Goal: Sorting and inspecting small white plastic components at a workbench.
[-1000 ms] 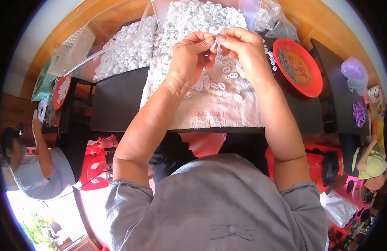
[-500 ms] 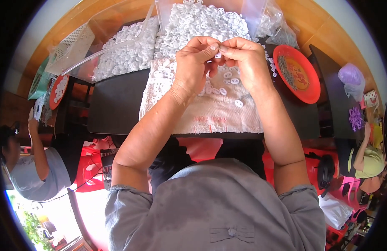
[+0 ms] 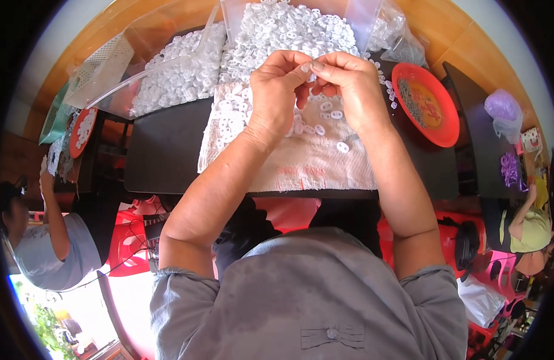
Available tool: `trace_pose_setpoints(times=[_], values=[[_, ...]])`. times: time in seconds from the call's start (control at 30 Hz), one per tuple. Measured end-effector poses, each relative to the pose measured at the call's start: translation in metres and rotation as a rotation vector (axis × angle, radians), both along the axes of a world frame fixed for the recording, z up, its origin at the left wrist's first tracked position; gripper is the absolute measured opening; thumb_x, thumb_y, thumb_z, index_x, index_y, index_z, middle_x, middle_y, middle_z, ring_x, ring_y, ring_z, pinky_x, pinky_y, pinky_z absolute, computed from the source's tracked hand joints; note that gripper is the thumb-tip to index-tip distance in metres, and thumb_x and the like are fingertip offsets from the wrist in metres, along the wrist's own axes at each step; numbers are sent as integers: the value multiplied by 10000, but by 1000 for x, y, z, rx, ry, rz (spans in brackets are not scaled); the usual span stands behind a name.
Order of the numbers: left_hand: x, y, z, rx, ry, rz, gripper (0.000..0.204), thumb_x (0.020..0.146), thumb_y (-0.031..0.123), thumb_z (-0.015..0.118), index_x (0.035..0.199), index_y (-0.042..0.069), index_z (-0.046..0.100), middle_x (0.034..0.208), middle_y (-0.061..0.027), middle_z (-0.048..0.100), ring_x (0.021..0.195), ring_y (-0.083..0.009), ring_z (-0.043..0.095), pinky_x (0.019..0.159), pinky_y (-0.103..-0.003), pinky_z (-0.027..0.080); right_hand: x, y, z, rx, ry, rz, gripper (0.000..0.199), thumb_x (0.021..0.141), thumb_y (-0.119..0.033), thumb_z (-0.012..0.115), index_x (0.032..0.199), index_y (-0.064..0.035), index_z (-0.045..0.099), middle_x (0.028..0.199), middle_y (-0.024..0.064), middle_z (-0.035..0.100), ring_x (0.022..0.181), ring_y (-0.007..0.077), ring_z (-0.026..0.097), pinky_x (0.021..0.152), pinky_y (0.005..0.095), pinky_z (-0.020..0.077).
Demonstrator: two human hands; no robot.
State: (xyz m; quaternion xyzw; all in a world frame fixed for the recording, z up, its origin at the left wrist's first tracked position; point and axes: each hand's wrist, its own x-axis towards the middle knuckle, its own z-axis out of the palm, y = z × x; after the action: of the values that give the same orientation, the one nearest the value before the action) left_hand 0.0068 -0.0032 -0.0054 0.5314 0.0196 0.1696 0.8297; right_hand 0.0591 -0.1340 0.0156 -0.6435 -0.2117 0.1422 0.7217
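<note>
From my feed: both hands up over the table, fingertips meeting. Left hand (image 3: 277, 90) and right hand (image 3: 349, 90) pinch a small white plastic ring piece (image 3: 310, 77) between them, thumbs & forefingers narrow and closed on it, the rest of the fingers curled loose. The piece sits right at the fingertip junction, held in the air above the white cloth (image 3: 301, 162) – mostly hidden by the fingers, so can't tell its exact shape.

Handling, my guess: v. light, stiff, smooth plastic – prob. slippery and easy to drop; best taken by the rim w/ thumb and forefinger pads, no squeeze force needed.

Pose: forearms come in from the lower edge, elbows out, wrists bent inward toward each other.

More loose white pieces (image 3: 325, 114) lie on the cloth just under the hands, a big heap (image 3: 289, 30) beyond, a clear bag of them (image 3: 175, 72) to the left. Red plate (image 3: 445, 120) to the right on the dark table (image 3: 163, 156)
</note>
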Motion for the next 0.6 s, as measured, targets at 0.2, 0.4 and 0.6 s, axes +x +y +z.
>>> trace_pose_setpoints(times=[0.2, 0.4, 0.6], values=[[2, -2, 1, -53, 2, -20, 39, 900, 26, 605, 925, 1, 588, 749, -51, 603, 552, -114, 528, 441, -242, 400, 5, -4, -3, 42, -125, -61, 113, 854, -111, 672, 879, -2, 676, 754, 14, 627, 676, 111, 603, 648, 233, 458], [11, 21, -11, -387, 42, -267, 94, 959, 91, 520, 972, 0, 538, 777, -71, 583, 644, -151, 547, 525, -292, 439, -6, 5, -4, 3, -759, -141, 39, 837, 17, 670, 865, -2, 650, 824, 28, 635, 725, 95, 596, 688, 211, 473], [11, 17, -11, -405, 44, -348, 140, 978, 132, 501, 958, -2, 536, 800, -71, 580, 670, -156, 547, 561, -297, 447, -4, 11, -13, -5, -794, -149, 67, 848, 62, 621, 877, 6, 598, 812, 46, 621, 678, 101, 633, 596, 235, 517]])
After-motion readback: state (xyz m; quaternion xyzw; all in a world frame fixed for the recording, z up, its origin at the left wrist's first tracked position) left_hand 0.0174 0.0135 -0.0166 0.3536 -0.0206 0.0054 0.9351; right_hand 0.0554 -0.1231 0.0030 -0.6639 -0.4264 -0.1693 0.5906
